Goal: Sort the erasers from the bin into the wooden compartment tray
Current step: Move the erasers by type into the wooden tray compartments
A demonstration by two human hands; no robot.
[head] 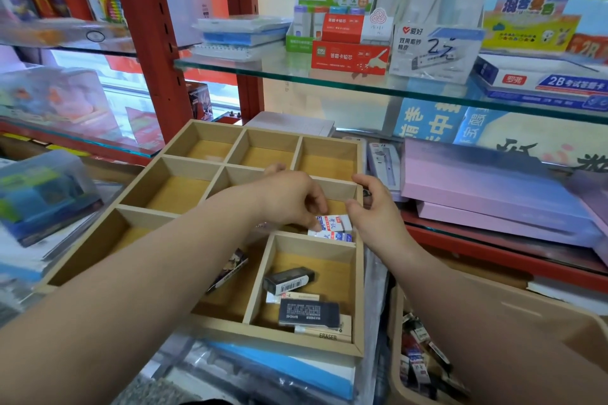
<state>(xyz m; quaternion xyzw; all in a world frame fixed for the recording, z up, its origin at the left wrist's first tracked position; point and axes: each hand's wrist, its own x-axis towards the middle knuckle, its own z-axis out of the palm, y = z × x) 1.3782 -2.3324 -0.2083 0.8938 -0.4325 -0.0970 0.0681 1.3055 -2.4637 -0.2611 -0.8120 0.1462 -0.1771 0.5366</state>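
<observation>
We log the left hand (292,199) pinching a white-and-blue eraser (332,221) low in the tray (263,334), in the right compartment of the middle row, just beside 1 matching eraser (332,236); we judge that like goes with like. The right hand (375,210) hovers at the tray's right wall, fingers loosely curled, holding nothing we can see, probably ready to square the eraser up; thumb contact we cannot tell. Black erasers (289,278) occupy the near-right compartment, and the bin (393,339) sits just right of the tray, kept within easy reach.

Glass shelf (279,64) – red cartons (348,57), pink boxes (493,187) below, red upright (148,43)
</observation>
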